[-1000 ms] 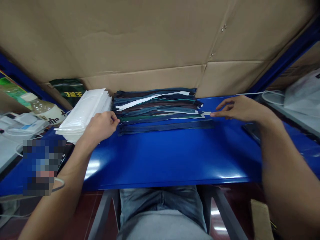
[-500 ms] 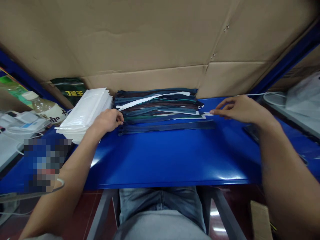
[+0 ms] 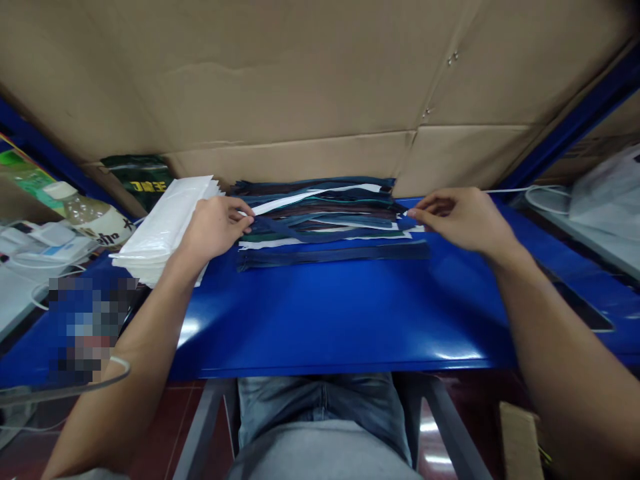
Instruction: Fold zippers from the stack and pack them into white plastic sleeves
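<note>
Lying flat along the back of the blue table (image 3: 325,313), against the cardboard wall (image 3: 300,80), a pile of zippers (image 3: 325,210) in dark blues, greens and white is gripped at both ends. The pile's left end is pinched by the left hand (image 3: 213,227), fingers curled closed on a strip there. The pile's right end is met by the right hand (image 3: 457,217), its thumb and forefinger closed on the tip of a strip, the other fingers loosely bent. One dark zipper (image 3: 333,255) is seen apart, just in front of the pile, untouched. Left of the pile, touching the left hand's wrist side, a stack of white bags (image 3: 163,230) is set; further left of the pile a bottle (image 3: 87,217) is laid.
</note>
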Demonstrator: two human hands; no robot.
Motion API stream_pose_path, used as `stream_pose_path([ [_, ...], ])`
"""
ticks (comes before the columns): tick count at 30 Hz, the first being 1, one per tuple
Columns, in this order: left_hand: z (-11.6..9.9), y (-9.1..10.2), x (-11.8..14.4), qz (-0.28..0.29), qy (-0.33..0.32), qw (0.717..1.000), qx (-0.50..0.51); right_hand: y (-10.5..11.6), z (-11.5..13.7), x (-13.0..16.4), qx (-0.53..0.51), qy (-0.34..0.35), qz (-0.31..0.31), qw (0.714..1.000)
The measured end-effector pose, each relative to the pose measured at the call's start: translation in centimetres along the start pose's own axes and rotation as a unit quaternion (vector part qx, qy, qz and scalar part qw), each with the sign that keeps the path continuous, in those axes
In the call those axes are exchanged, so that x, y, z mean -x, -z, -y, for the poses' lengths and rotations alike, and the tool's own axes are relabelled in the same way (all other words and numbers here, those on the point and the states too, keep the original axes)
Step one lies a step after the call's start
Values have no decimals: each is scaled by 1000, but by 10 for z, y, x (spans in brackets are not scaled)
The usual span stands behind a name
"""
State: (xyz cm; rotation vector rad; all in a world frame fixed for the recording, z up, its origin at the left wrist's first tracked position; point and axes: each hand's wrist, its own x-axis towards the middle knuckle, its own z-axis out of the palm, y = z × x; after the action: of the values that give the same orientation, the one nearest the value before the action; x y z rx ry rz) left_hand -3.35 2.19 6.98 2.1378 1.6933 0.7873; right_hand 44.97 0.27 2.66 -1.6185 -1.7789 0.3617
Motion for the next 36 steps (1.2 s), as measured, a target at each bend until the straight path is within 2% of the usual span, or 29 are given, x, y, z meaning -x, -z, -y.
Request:
stream_pose_path([
  [1, -10, -4, 1, 1, -15, 999, 42, -9, 12, 4, -29, 32, -3, 999],
  [3, -32, -17, 4, 4, -47, 990, 132, -30, 38, 13, -123, 78, 30, 989],
  [7, -70, -55, 12, 36, -93, 953, 285, -70, 79, 31, -257, 115, 139, 949],
  [10, -85, -80, 20, 88, -114, 934, 327, -86, 90, 38, -310, 108, 173, 929],
  [13, -89, -93, 26, 110, -132, 928, 330, -91, 88, 39, -334, 93, 177, 921],
  [17, -91, -97, 32, 98, -136, 933, 318, -93, 84, 39, -363, 94, 172, 911],
  [19, -93, -99, 35, 82, -132, 943, 295, -95, 85, 40, -353, 100, 161, 916],
  [24, -97, -101, 41, 34, -172, 972, 159, -98, 89, 45, -312, 132, 171, 925],
  [27, -97, -100, 41, 0, -196, 977, 83, -97, 90, 46, -299, 138, 178, 927],
  [32, -95, -98, 41, -4, -196, 977, 85, -91, 92, 45, -259, 147, 170, 939],
  [36, -95, -98, 41, -12, -196, 975, 106, -85, 92, 41, -199, 189, 144, 951],
])
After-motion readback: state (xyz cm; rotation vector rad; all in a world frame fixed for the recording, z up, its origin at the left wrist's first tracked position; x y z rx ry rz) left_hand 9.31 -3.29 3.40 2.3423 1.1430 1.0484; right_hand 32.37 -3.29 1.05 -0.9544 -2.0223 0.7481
